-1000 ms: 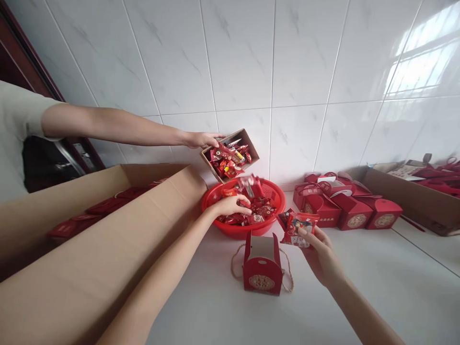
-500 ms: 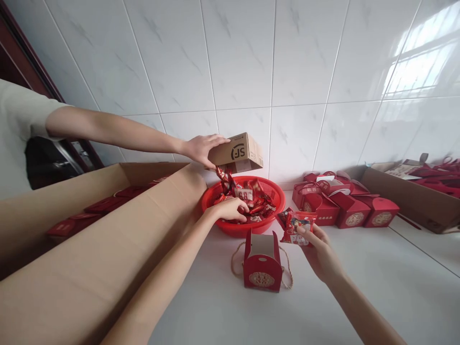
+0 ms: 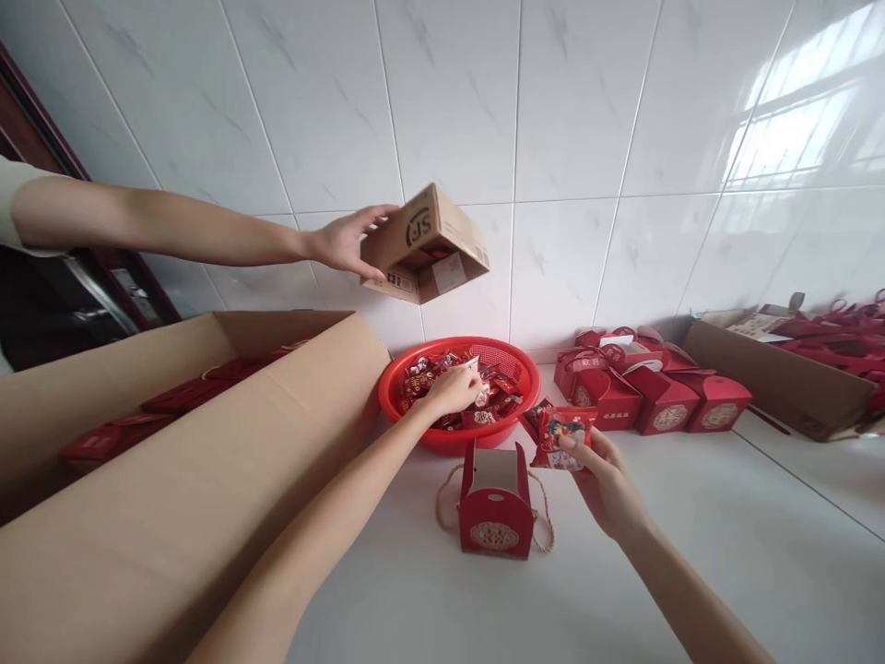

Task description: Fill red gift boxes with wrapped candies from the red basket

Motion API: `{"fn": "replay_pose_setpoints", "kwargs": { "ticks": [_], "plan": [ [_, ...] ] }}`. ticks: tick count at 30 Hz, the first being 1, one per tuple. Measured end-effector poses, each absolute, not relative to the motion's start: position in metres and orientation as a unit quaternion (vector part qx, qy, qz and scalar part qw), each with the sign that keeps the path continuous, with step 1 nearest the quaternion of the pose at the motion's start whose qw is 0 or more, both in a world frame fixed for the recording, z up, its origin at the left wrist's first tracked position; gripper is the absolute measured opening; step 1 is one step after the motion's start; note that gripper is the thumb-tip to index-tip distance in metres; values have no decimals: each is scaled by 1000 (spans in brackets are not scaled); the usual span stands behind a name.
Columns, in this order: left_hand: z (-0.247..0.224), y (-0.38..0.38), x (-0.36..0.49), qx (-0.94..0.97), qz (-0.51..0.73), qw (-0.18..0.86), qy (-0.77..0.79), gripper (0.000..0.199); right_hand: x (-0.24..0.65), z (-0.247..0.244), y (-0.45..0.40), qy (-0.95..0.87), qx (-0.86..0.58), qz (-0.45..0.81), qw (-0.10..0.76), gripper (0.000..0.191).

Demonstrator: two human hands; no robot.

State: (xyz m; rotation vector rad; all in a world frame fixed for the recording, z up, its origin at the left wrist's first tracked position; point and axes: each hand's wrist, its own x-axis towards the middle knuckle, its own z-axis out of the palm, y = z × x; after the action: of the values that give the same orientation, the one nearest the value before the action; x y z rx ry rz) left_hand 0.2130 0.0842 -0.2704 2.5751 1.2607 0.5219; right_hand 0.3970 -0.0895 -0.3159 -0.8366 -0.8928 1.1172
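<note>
My left hand (image 3: pixel 454 389) reaches into a red plastic basket (image 3: pixel 529 406) full of wrapped candies (image 3: pixel 423 376). Its fingers are bent and closed among the wrappers, and what they grip is hidden. In my right hand (image 3: pixel 608 475) are red candy packets (image 3: pixel 561 437), pinched between thumb and fingers, just right of the basket. Below the basket stands a red gift box (image 3: pixel 495 526) with its top open and rope handles at both sides.
Another person's hand (image 3: pixel 346 242) tilts a small cardboard box (image 3: pixel 432 244) above the basket. A large carton (image 3: pixel 277 433) with red boxes inside stands at left. Filled-out red gift boxes (image 3: pixel 664 401) sit at right, beside a carton (image 3: pixel 781 378) of red items.
The other person's cardboard box has risen up and left, away from the basket. My left hand has moved slightly up and its fingers have drawn together. My right hand still holds the packets.
</note>
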Motion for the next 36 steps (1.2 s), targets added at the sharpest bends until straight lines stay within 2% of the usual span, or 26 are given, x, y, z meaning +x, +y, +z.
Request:
{"fn": "replay_pose_setpoints", "kwargs": {
  "ticks": [6, 10, 14, 18, 22, 24, 26, 29, 32, 36],
  "plan": [
    [-261, 91, 191, 851, 232, 144, 449, 28, 398, -317, -90, -398, -366, 503, 674, 26],
    [-251, 97, 177, 816, 277, 89, 500, 18, 400, -317, -90, -399, -373, 500, 672, 26],
    [-241, 105, 160, 790, 284, 70, 539, 27, 402, -318, -90, -394, -374, 498, 677, 24],
    [-236, 105, 141, 818, 220, 133, 516, 25, 402, -319, -88, -393, -375, 498, 676, 24],
    [-239, 98, 131, 852, 69, 200, 479, 29, 402, -321, -87, -396, -377, 498, 674, 27],
    [-243, 96, 131, 853, 7, 209, 477, 37, 402, -321, -86, -399, -374, 501, 671, 27],
    [-248, 95, 133, 854, -6, 198, 481, 35, 403, -322, -86, -401, -372, 503, 669, 26],
    [-253, 95, 136, 859, 68, 183, 472, 19, 403, -322, -86, -402, -372, 501, 670, 25],
    [-253, 94, 137, 850, 158, 197, 462, 28, 403, -322, -87, -400, -372, 499, 673, 25],
    [-253, 96, 133, 845, 203, 205, 450, 35, 404, -322, -87, -405, -366, 502, 671, 25]
  ]
}}
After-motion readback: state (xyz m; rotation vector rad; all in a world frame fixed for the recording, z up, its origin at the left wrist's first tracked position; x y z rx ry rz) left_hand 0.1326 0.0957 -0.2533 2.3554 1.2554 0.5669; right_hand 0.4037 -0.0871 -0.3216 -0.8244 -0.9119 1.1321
